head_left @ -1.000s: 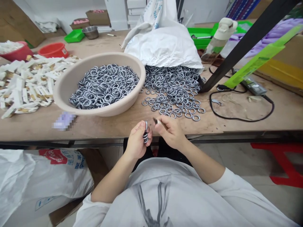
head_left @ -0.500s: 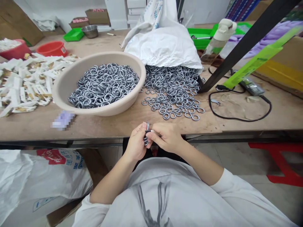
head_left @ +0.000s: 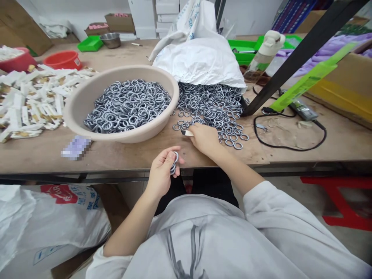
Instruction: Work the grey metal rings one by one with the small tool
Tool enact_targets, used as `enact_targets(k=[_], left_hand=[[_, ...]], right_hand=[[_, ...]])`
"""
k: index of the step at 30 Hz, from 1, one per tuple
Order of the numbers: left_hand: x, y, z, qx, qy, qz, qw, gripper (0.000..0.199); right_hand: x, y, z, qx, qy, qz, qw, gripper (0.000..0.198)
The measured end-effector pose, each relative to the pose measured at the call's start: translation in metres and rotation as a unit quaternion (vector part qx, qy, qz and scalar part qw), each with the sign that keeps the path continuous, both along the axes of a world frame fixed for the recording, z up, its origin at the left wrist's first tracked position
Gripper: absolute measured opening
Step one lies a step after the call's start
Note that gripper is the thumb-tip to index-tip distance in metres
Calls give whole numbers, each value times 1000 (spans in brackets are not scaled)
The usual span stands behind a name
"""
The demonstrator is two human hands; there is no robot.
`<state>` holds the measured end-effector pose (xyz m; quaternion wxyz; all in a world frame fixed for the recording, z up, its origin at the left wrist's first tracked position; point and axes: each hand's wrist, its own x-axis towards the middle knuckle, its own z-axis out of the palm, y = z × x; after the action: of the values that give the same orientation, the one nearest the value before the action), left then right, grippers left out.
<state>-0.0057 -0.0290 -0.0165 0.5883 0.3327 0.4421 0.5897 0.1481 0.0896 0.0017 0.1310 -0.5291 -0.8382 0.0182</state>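
Near the table's front edge, my left hand (head_left: 163, 167) is closed on a few grey metal rings (head_left: 173, 166), one upright between thumb and fingers. My right hand (head_left: 205, 138) reaches over the near side of a loose pile of the same rings (head_left: 210, 101). It grips a small tool with a white handle and a dark tip (head_left: 187, 133), perhaps a short blade; its fingertips are partly hidden, so whether they touch a ring cannot be seen. To the left stands a beige basin (head_left: 122, 138) holding many such rings.
A white woven sack (head_left: 200, 58) lies behind the ring pile. White strips (head_left: 29, 104) are heaped at the left. A dark slanted post (head_left: 279, 81), a black cable (head_left: 279, 147) and a bottle (head_left: 266, 50) are at the right. A red stool (head_left: 334, 201) stands below.
My hands have come apart. The right one has moved forward to the ring pile with the small tool in it; the left one has shifted slightly left, keeping its rings.
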Motion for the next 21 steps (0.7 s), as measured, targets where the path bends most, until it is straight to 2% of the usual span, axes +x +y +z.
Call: enact_targets(k=[2, 4, 6, 8, 9, 11, 13, 15, 18, 21], left_hand=[[-5, 6, 3, -5, -1, 20, 1000, 40], [-7, 10, 3, -12, 1, 39, 999, 40], [-4, 12, 0, -10, 11, 43, 999, 41], [1, 13, -4, 2, 34, 32, 999, 42], [4, 12, -6, 13, 52, 22, 998, 42], [8, 11, -8, 37, 98, 4, 994, 40], [9, 11, -8, 59, 145, -5, 988, 36], [8, 10, -8, 68, 171, -7, 983, 34], [9, 10, -8, 59, 157, -13, 986, 36], [13, 10, -10, 40, 121, -34, 991, 40]], right_hand=[[1, -4, 2, -22, 68, 7, 997, 15], [3, -14, 4, -103, 199, 37, 974, 21], [6, -26, 4, -232, 340, 82, 908, 34], [8, -39, 3, -352, 437, 118, 819, 44], [9, -45, 3, -393, 467, 130, 782, 47], [11, -52, 2, -444, 499, 137, 732, 49], [14, -57, 1, -466, 514, 134, 707, 49], [15, -60, 0, -464, 527, 126, 700, 47], [13, -66, -5, -431, 568, 124, 690, 43], [6, -70, -12, -436, 600, 127, 659, 44]])
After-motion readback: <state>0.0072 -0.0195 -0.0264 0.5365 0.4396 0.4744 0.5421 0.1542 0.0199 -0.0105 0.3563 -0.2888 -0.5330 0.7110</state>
